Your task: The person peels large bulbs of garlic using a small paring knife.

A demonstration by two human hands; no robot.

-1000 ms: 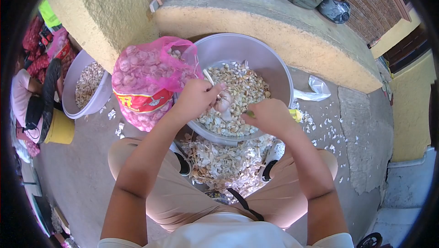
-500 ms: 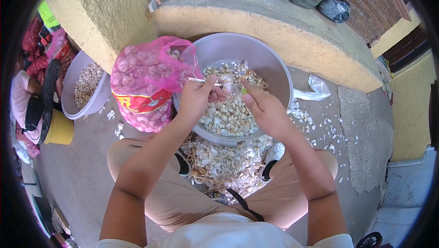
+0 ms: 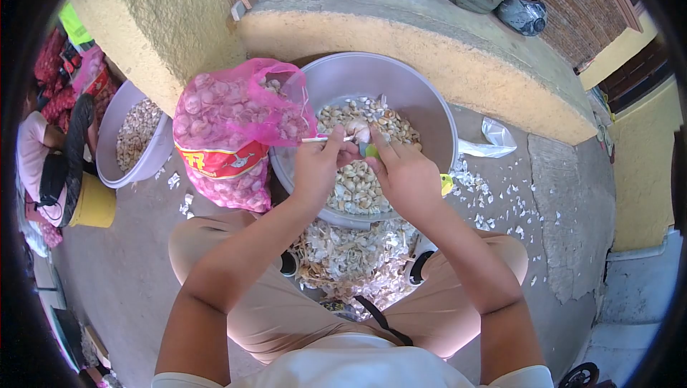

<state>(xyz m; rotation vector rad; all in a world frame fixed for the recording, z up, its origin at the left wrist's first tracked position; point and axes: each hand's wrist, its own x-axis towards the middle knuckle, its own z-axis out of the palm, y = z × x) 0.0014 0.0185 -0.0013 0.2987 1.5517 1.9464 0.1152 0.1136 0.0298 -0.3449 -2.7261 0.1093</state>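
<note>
Two hands meet over a large grey basin (image 3: 429,112) half full of garlic cloves (image 3: 358,187). The left hand (image 3: 318,162) is clenched on a garlic bulb (image 3: 358,130), which sits just above its fingertips with a thin pale stalk (image 3: 315,139) sticking out leftward. The right hand (image 3: 404,173) is closed around a small tool whose green tip (image 3: 370,149) touches the bulb's underside; a yellow end (image 3: 446,185) shows past the heel of that hand. What kind of tool it is cannot be made out, since the palm covers most of it.

Just left of the left grip, a pink mesh bag (image 3: 232,127) bulging with whole bulbs leans against the basin's rim and hides part of its left wall. Further left stands a second basin (image 3: 118,155) of cloves, and beside it another person (image 3: 36,152) is cut off by the dark edge of the view. Below both grips, between the knees, lies a heap of papery skins (image 3: 351,255); more flakes are scattered on the concrete floor (image 3: 565,195) to the right, near a crumpled clear plastic bag (image 3: 494,137). Beyond the basin runs a curved concrete ledge (image 3: 429,37) bearing bags and a helmet, partly cropped at the top.

Both forearms angle inward from the knees, wrists bent down, fingers curled toward each other over the basin's near half.
</note>
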